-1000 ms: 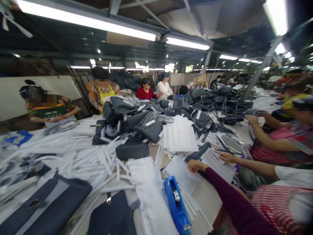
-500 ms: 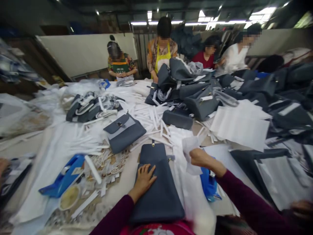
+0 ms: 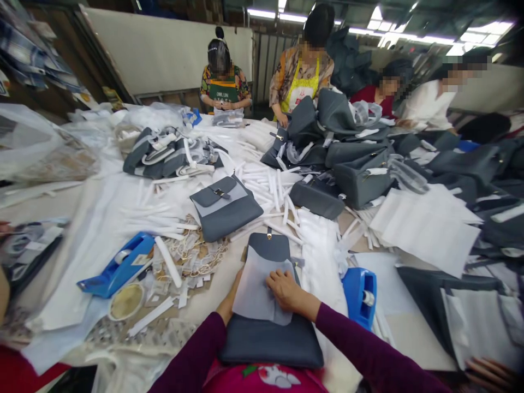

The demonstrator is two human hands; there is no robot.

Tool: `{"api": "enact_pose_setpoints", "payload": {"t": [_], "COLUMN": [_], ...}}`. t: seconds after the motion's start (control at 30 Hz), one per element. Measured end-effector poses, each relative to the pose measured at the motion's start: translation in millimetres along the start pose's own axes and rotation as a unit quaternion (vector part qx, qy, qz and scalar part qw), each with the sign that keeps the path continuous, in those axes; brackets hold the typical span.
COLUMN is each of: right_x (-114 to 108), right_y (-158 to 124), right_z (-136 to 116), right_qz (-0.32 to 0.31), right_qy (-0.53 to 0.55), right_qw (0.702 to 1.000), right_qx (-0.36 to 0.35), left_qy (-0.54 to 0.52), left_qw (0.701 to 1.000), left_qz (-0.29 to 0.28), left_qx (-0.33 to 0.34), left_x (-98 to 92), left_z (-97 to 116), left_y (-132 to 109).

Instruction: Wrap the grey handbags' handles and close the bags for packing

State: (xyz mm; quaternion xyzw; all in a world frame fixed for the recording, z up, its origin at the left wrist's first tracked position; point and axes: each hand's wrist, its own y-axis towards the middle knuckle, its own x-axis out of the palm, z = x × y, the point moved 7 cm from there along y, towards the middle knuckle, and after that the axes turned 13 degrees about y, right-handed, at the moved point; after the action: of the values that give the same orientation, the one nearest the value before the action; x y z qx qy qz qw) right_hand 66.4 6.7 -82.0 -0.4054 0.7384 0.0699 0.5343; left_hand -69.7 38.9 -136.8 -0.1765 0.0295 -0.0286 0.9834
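At the near middle of the desk [image 3: 417,335], a dark grey bag [image 3: 270,344] lies flat, its flap laid out toward the far side, a gold clasp [image 3: 269,236] at the far tip. A thin white sheet [image 3: 256,286] covers the bag's middle and the lower part of the flap; the near part of the bag is bare.

Change over the last half second: the sheet, then in the right hand and off to the right of the bag, is now down on it. Right hand [image 3: 286,289]: on top of the sheet, fingers bent, tips against it; whether they pinch or only press, cannot tell. Left hand [image 3: 231,299]: shifted from the flap to the bag's left edge, fingers hidden by the sheet; opening and hold cannot be told.

Judgement: fetching is over and placing is in hand; the sheet looks slightly askew and not yet smoothed.

Nearby: blue tape dispenser [image 3: 359,297] to the right, another blue dispenser [image 3: 118,267] to the left, a second grey bag [image 3: 229,215] just beyond, left of the flap.
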Motion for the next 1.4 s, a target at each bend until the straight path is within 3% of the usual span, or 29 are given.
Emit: {"api": "enact_pose_setpoints", "payload": {"t": [0.17, 0.3, 0.5, 0.67, 0.87, 1.0, 1.1, 1.17, 1.23, 1.33, 1.4], "right_x": [-5.2, -4.9, -1.0, 14.1, 34.2, 36.0, 34.8, 33.9, 33.3, 34.8, 37.5], "right_y": [-4.9, -3.4, 13.8, 18.4, 15.8, 19.1, 18.4, 16.6, 15.3, 16.2, 17.9], "right_z": [2.3, 7.6, 6.0, -0.2, 15.3, 15.3, 13.6, 13.4, 13.9, 15.3, 14.7], "right_qz": [-0.015, -0.031, 0.042, 0.075, 0.056, 0.057, 0.057, 0.056, 0.054, 0.051, 0.051], "right_qy": [0.020, 0.028, 0.027, 0.052, 0.078, 0.090, 0.096, 0.101, 0.105, 0.116, 0.131], "right_qw": [1.000, 0.999, 0.989, 0.988, 0.986, 0.983, 0.982, 0.982, 0.982, 0.981, 0.980], "right_qx": [-0.015, 0.002, 0.138, 0.125, 0.134, 0.147, 0.151, 0.151, 0.148, 0.146, 0.144], "left_qy": [-0.065, -0.031, -0.014, -0.014, -0.010, 0.072, 0.178, 0.275, 0.388, 0.501, 0.540], "left_qw": [0.994, 0.997, 0.999, 0.999, 1.000, 0.996, 0.980, 0.954, 0.909, 0.848, 0.828], "left_qz": [-0.073, -0.043, 0.002, 0.004, 0.012, 0.019, 0.084, 0.113, 0.082, -0.014, -0.029], "left_qx": [-0.041, -0.049, -0.041, -0.032, -0.021, -0.038, -0.030, 0.036, 0.130, 0.175, 0.151], "left_x": [-8.3, -18.7, -21.1, -19.5, -20.8, -30.9, -38.7, -28.0, 1.0, 42.5, 48.6], "left_z": [5.0, -4.8, -17.1, -24.1, -27.5, -17.3, 7.7, 33.7, 53.3, 43.1, 24.0], "left_y": [8.8, 13.8, 18.1, 18.5, 18.4, 19.7, 17.3, 12.8, 7.7, 7.1, 11.3]}}
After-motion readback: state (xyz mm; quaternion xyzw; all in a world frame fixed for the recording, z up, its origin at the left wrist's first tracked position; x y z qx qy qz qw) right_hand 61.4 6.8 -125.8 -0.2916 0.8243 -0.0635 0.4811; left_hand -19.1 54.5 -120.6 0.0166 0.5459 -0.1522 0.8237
